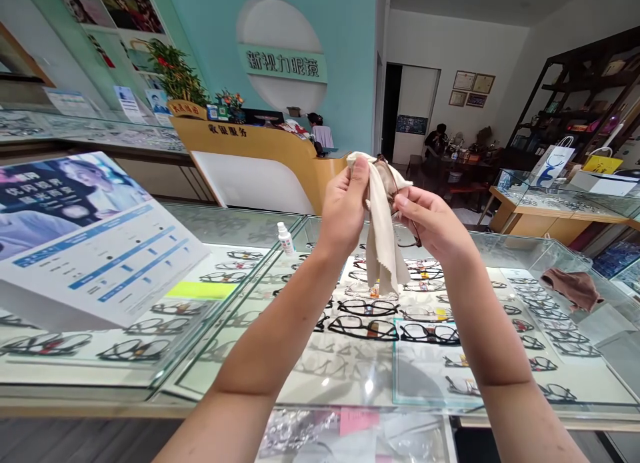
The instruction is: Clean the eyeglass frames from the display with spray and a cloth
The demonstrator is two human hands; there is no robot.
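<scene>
The glasses (pixel 387 176), with brown-tinted lenses, are held up in the middle of the frame, above the glass counter (pixel 250 393) and half wrapped in a beige cloth (pixel 383 250). The left hand (pixel 343 206) is clenched on the cloth's upper fold, thumb and fingers pressing it against one lens. The right hand (pixel 430 223) has its grip closed on the other side of the frame, and a dark temple arm hangs below its fingers. The rest of the cloth dangles loose between the wrists.

The most likely trouble is too much pressure. The two hands pull at opposite ends, so a hard pinch or a twist could bend the bridge or pop a lens out. How much of the frame the right hand really has is hidden by the cloth and fingers. If it holds only a thin edge, the glasses could slip and fall onto the glass top, which might chip the lens or mark the pane.

Any grit caught in the cloth would scratch the tint rather than clear it. The hanging temple arm could snag in the loose fold.

A small spray bottle (pixel 285 240) stands just left of the forearms, where a dropped elbow could tip it. Rows of display frames (pixel 367 308) lie under the glass, and a brown rag (pixel 573 286) sits well apart at right.
</scene>
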